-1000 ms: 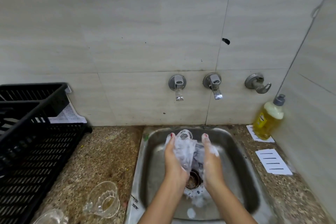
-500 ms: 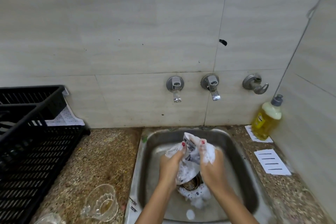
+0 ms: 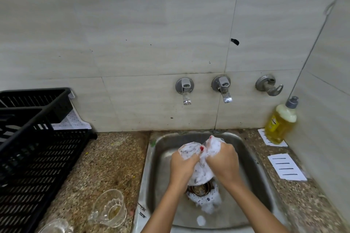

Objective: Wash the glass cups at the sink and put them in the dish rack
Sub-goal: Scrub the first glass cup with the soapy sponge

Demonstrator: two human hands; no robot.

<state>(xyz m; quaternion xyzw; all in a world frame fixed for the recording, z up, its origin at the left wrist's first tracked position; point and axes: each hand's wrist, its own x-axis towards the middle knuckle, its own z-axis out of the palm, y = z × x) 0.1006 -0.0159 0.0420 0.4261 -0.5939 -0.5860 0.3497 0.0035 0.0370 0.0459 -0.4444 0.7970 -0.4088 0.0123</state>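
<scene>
The left hand (image 3: 182,165) and right hand (image 3: 224,159) are clasped round a foamy clear glass cup (image 3: 199,175), axis lying near-to-far, with the black plastic dish rack (image 3: 37,157) leftward, nearer the left hand.

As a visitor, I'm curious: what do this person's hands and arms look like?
Both forearms are bare, with no sleeves, watch or bracelet in view. The left hand and right hand wear no gloves or visible rings; one nail shows red polish, and white suds cling to them.
</scene>
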